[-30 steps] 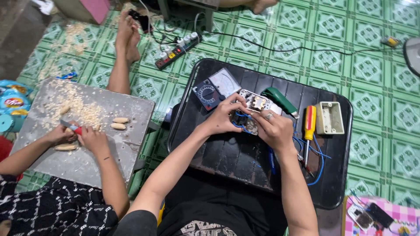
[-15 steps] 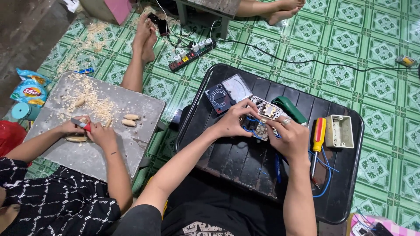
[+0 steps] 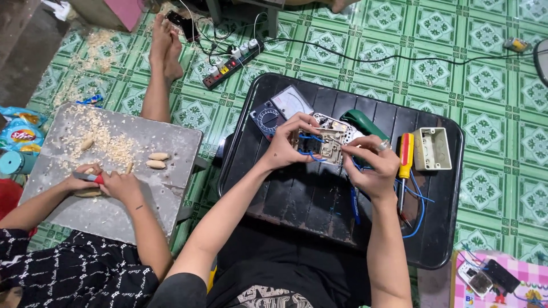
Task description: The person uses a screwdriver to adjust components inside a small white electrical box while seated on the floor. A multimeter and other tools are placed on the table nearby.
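Both hands grip the white switch plate over the black tabletop: left hand pinching its edge, right hand clamped opposite. Blue wires, seemingly attached, trail beneath; a red-handled screwdriver lies just beside.

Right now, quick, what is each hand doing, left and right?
Left hand: closed on the left side of the switch plate with blue wires.
Right hand: fingers pinching the plate's right edge.
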